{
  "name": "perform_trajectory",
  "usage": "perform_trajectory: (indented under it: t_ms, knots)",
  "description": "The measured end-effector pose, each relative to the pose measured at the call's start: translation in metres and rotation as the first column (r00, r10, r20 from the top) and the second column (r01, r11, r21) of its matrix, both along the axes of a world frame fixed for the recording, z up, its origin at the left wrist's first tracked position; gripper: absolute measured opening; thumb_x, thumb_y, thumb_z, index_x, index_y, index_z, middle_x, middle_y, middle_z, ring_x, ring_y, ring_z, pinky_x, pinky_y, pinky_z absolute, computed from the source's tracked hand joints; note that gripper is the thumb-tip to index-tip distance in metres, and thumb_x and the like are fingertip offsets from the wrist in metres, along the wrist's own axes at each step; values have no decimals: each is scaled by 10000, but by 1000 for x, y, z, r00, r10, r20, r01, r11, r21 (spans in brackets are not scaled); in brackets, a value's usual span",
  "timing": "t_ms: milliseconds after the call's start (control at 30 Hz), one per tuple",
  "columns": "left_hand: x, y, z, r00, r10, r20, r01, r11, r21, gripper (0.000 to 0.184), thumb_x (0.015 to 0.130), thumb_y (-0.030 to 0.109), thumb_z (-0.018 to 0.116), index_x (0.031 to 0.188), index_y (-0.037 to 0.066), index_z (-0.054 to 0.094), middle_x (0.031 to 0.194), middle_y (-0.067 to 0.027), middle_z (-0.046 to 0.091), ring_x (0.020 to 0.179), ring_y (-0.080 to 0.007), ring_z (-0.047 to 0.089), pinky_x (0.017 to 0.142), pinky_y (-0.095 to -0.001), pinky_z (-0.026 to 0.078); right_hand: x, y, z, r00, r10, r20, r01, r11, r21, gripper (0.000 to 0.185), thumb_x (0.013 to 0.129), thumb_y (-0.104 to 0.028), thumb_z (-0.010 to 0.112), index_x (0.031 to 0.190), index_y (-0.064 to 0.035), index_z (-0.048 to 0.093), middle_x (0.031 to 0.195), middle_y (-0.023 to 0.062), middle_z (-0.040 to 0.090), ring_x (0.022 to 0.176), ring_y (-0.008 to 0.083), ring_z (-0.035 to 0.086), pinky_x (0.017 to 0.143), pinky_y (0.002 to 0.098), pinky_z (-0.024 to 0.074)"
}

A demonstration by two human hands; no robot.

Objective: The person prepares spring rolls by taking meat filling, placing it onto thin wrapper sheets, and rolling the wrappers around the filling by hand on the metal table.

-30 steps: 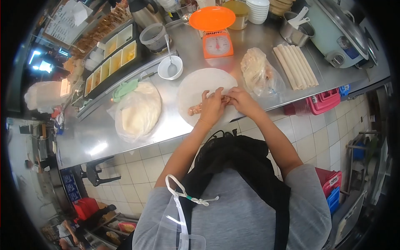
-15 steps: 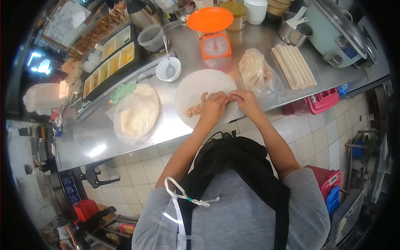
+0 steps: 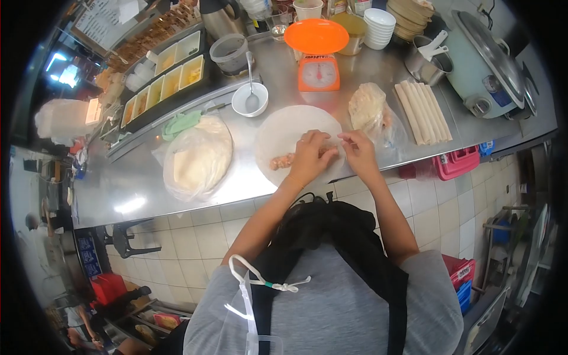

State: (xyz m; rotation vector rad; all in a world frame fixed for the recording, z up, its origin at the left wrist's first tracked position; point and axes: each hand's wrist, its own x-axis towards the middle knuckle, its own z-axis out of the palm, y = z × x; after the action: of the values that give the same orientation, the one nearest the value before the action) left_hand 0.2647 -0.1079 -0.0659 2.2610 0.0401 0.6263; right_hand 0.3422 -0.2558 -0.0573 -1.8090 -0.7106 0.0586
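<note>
A round white wrapper sheet [image 3: 275, 129] lies flat on the steel counter. On its lower half is a line of pinkish chunky filling [image 3: 282, 161]. My left hand [image 3: 312, 157] hovers over the right part of this line and hides some of it; its fingers are bent and spread, with the thumb apart. Close by on the right, my right hand [image 3: 358, 154] is at the wrapper's right edge, its fingers loosely bent and apart, holding nothing that I can see. A plastic bag of similar filling [image 3: 368, 106] sits just beyond it.
A stack of round wrappers in plastic [image 3: 198, 158] lies to the left, beside a green cloth [image 3: 180, 124]. Behind are a white bowl with a spoon [image 3: 249, 102] and an orange scale [image 3: 318, 73]. Several rolled wrappers [image 3: 423, 112] and a large cooker [image 3: 485, 71] stand right.
My right hand has let go of the filling's right end and drawn slightly away. My left hand's thumb has spread out. The view has shifted a little.
</note>
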Motion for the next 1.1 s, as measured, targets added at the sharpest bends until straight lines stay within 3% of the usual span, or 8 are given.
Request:
perform_trajectory:
  t_ms: [100, 233, 300, 400, 733, 933, 1000, 1100]
  knots:
    - [-2, 21, 24, 1000, -31, -3, 30, 992, -126, 249, 782, 186, 705, 973, 57, 610, 903, -106, 642, 879, -264, 596, 802, -372, 453, -3, -4, 2, 1000, 13, -4, -13, 999, 30, 224, 793, 52, 607, 997, -28, 656, 863, 107, 590, 764, 193, 587, 695, 278, 478]
    - [23, 84, 53, 732, -678, -71, 308, 422, -853, 154, 809, 120, 664, 901, 14, 601, 829, -36, 593, 832, -150, 576, 764, -309, 482, -4, -13, 11, 1000, 20, 15, -20, 1000, 14, 242, 789, 46, 622, 1018, -25, 653, 864, 103, 590, 766, 186, 585, 694, 270, 475]
    - [53, 95, 65, 866, -244, 437, 451, 2, -892, 237, 877, 258, 549, 945, 32, 518, 775, -64, 529, 718, -197, 509, 758, -352, 473, -6, -17, 15, 1000, -10, -17, 11, 999, 37, 257, 790, 42, 623, 1038, -25, 648, 870, 96, 591, 762, 175, 583, 695, 266, 474]
    - [88, 124, 60, 898, 349, 267, 356, -223, -907, 381, 880, 413, 558, 1064, 88, 486, 907, -99, 457, 830, -217, 471, 849, -399, 431, -12, -27, 22, 999, -25, -33, 26, 1000, 10, 281, 785, 30, 635, 1061, -28, 640, 878, 94, 590, 763, 167, 583, 691, 264, 477]
    - [72, 90, 32, 933, 322, 162, 230, -184, -956, 574, 831, 222, 690, 1293, 99, 372, 1019, -41, 467, 876, -156, 482, 884, -369, 416, -29, -52, 29, 988, -58, -145, 54, 998, -28, 350, 758, 16, 663, 1101, -40, 621, 919, 88, 585, 796, 162, 588, 703, 251, 487]
    - [11, 83, 59, 989, 86, 117, 69, 427, -902, 575, 749, 89, 768, 1245, 62, 480, 1053, -61, 560, 941, -160, 547, 882, -342, 440, -15, -27, 26, 993, 120, -2, -119, 984, -135, 387, 728, 0, 694, 1105, -37, 617, 991, 128, 582, 897, 254, 600, 790, 310, 491]
    - [-20, 92, 61, 998, 17, -67, -39, 938, -343, 647, 706, 124, 801, 1266, 60, 482, 1047, -59, 603, 981, -167, 559, 892, -341, 445, -6, -15, 17, 960, 273, 69, -257, 950, -176, 379, 713, -51, 713, 1081, -31, 626, 1014, 142, 578, 987, 310, 568, 867, 366, 461]
    - [-65, 97, 37, 983, 17, -184, -49, 984, -169, 726, 642, 124, 819, 1283, 63, 484, 1093, -78, 626, 1002, -204, 568, 920, -351, 440, -5, 8, -13, 939, 309, 152, -258, 923, -284, 367, 694, -142, 737, 1039, -51, 649, 985, 113, 584, 1022, 286, 535, 923, 406, 398]
